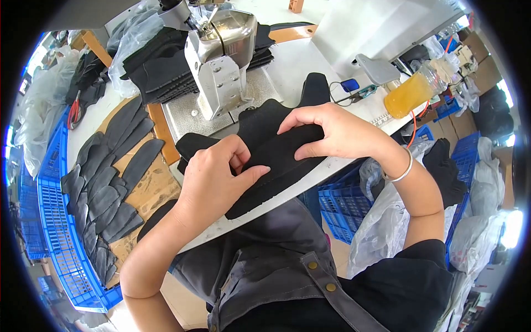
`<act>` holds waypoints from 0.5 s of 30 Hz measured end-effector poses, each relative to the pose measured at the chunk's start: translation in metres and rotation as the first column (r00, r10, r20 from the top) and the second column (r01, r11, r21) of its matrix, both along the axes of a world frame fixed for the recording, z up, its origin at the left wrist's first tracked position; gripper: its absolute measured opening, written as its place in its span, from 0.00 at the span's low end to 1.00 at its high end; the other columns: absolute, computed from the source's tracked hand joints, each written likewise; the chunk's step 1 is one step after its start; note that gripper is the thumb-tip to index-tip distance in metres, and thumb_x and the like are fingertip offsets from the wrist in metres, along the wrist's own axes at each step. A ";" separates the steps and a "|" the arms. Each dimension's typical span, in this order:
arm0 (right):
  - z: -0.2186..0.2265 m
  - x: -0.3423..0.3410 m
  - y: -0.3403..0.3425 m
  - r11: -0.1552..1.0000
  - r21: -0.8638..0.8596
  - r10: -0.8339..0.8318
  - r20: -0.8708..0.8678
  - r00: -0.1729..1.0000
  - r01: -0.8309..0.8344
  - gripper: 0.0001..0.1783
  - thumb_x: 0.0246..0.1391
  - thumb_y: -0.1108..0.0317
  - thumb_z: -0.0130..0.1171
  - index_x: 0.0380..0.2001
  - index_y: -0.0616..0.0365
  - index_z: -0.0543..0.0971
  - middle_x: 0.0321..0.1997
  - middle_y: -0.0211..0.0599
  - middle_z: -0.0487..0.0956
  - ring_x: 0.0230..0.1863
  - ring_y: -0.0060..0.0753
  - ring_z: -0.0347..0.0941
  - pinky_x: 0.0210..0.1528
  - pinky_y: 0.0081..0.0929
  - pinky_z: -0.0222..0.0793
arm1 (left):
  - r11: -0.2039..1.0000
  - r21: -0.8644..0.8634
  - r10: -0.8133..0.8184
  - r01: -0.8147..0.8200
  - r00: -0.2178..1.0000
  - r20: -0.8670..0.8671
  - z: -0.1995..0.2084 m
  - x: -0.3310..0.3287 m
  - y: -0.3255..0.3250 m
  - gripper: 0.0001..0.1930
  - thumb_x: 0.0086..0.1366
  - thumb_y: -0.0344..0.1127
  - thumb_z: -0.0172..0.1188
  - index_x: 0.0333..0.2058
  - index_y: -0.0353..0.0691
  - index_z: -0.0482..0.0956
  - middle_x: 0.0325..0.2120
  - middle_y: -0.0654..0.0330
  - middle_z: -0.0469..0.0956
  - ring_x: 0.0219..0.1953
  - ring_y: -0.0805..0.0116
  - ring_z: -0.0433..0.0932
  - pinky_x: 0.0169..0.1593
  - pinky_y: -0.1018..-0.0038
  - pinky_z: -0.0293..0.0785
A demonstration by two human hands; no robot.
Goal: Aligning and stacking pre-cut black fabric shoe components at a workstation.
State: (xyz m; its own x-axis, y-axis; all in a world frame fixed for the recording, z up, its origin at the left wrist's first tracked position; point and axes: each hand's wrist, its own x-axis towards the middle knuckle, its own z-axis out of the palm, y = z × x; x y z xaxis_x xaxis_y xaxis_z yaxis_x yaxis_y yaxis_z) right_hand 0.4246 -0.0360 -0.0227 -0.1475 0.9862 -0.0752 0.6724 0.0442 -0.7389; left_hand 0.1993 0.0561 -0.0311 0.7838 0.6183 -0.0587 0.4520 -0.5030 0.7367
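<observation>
Left hand and right hand, thumbs and fingers parted, are rested on a black fabric piece laid before the sewing machine, which, seemingly light, soft and floppy, is best held flat near its edges.

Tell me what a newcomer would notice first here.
Probably first, at centre, the left hand and right hand on black fabric. Just beyond them, the shiny metal machine stands out; at the right, a jar of amber liquid. Overlapping dark pieces cover cardboard at the left.
</observation>
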 end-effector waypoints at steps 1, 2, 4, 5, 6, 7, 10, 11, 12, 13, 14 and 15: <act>-0.001 0.000 0.000 1.000 0.016 0.009 0.009 1.000 -0.009 0.23 0.40 0.67 0.69 0.44 0.57 0.78 0.41 0.35 0.80 0.44 0.32 0.76 0.50 0.27 0.68 | 1.000 0.013 -0.003 0.003 1.000 -0.005 0.000 0.000 0.000 0.16 0.50 0.39 0.70 0.25 0.36 0.73 0.17 0.57 0.76 0.20 0.62 0.76 0.27 0.71 0.71; -0.002 0.000 0.000 1.000 0.017 0.012 0.008 1.000 -0.012 0.23 0.40 0.67 0.69 0.44 0.57 0.78 0.41 0.35 0.80 0.44 0.32 0.76 0.50 0.27 0.68 | 1.000 0.014 0.000 0.001 1.000 -0.007 0.000 0.000 -0.001 0.16 0.50 0.39 0.70 0.25 0.36 0.73 0.17 0.57 0.76 0.20 0.62 0.76 0.27 0.71 0.71; -0.004 -0.001 0.000 0.998 0.062 0.025 -0.001 1.000 -0.025 0.24 0.39 0.67 0.70 0.43 0.57 0.77 0.39 0.36 0.80 0.42 0.35 0.76 0.48 0.28 0.69 | 1.000 0.004 0.023 -0.023 1.000 0.007 -0.001 0.002 -0.003 0.16 0.49 0.36 0.71 0.24 0.35 0.71 0.15 0.64 0.69 0.18 0.77 0.65 0.24 0.77 0.63; -0.001 -0.004 0.000 0.998 0.063 0.030 -0.003 1.000 -0.029 0.24 0.39 0.67 0.70 0.43 0.57 0.77 0.39 0.36 0.80 0.42 0.35 0.76 0.48 0.28 0.69 | 1.000 0.005 0.028 -0.028 1.000 0.005 -0.003 0.002 -0.003 0.16 0.49 0.36 0.71 0.24 0.35 0.71 0.15 0.64 0.69 0.18 0.77 0.65 0.24 0.77 0.63; 0.005 -0.009 0.001 1.000 0.013 0.011 0.040 0.999 -0.011 0.25 0.38 0.67 0.70 0.43 0.57 0.76 0.39 0.36 0.80 0.41 0.37 0.75 0.47 0.30 0.69 | 1.000 0.021 0.022 -0.022 1.000 0.021 -0.005 0.001 -0.003 0.16 0.49 0.36 0.71 0.24 0.35 0.71 0.15 0.62 0.70 0.18 0.75 0.66 0.23 0.76 0.63; 0.009 -0.013 0.003 0.999 -0.035 -0.005 0.084 0.996 0.008 0.26 0.37 0.67 0.71 0.43 0.57 0.75 0.39 0.37 0.79 0.41 0.39 0.75 0.46 0.31 0.69 | 0.999 0.038 0.016 -0.017 0.999 0.037 -0.006 0.001 -0.003 0.16 0.49 0.36 0.71 0.25 0.35 0.71 0.14 0.61 0.71 0.17 0.73 0.67 0.23 0.76 0.64; 0.003 -0.012 0.005 1.000 -0.015 0.006 0.191 0.982 -0.003 0.29 0.35 0.67 0.71 0.44 0.56 0.72 0.39 0.37 0.78 0.40 0.43 0.73 0.45 0.34 0.68 | 0.996 0.084 -0.039 0.042 0.998 -0.045 0.003 0.001 0.003 0.15 0.50 0.37 0.70 0.23 0.35 0.72 0.13 0.61 0.71 0.16 0.72 0.68 0.23 0.75 0.64; 0.003 -0.013 0.006 1.000 -0.013 0.018 0.185 0.983 -0.016 0.29 0.35 0.67 0.71 0.44 0.56 0.72 0.39 0.37 0.78 0.40 0.43 0.73 0.45 0.34 0.68 | 0.996 0.086 -0.025 0.030 0.998 -0.051 0.004 -0.001 0.007 0.15 0.50 0.37 0.70 0.23 0.35 0.72 0.13 0.61 0.71 0.16 0.72 0.68 0.23 0.75 0.64; 0.004 -0.013 0.006 1.000 -0.006 0.021 0.181 0.983 -0.021 0.29 0.35 0.67 0.71 0.44 0.55 0.72 0.40 0.37 0.78 0.41 0.43 0.73 0.45 0.35 0.68 | 0.995 0.075 -0.065 0.071 0.994 -0.085 0.006 -0.003 0.011 0.15 0.51 0.37 0.69 0.22 0.35 0.72 0.12 0.60 0.71 0.16 0.71 0.69 0.23 0.75 0.64; 0.004 -0.013 0.007 1.000 0.000 0.024 0.177 0.984 -0.025 0.29 0.35 0.66 0.71 0.44 0.55 0.71 0.41 0.37 0.78 0.42 0.43 0.72 0.45 0.35 0.67 | 0.992 0.061 -0.105 0.113 0.987 -0.119 0.007 -0.005 0.015 0.14 0.51 0.37 0.69 0.21 0.35 0.73 0.12 0.60 0.71 0.16 0.71 0.69 0.23 0.75 0.64; 0.003 -0.014 0.006 1.000 0.014 0.014 0.178 0.984 -0.017 0.29 0.35 0.66 0.71 0.44 0.55 0.71 0.41 0.36 0.78 0.41 0.43 0.72 0.46 0.35 0.67 | 0.990 0.052 -0.122 0.129 0.986 -0.113 0.010 -0.006 0.016 0.14 0.52 0.38 0.68 0.20 0.35 0.74 0.13 0.60 0.72 0.16 0.70 0.70 0.23 0.74 0.64; 0.004 -0.015 0.005 0.999 0.016 0.026 0.174 0.984 -0.029 0.29 0.35 0.66 0.71 0.44 0.55 0.71 0.41 0.36 0.78 0.41 0.43 0.72 0.46 0.35 0.67 | 0.992 0.053 -0.109 0.116 0.987 -0.117 0.009 -0.007 0.017 0.14 0.52 0.38 0.68 0.20 0.35 0.74 0.13 0.60 0.72 0.16 0.70 0.70 0.23 0.74 0.64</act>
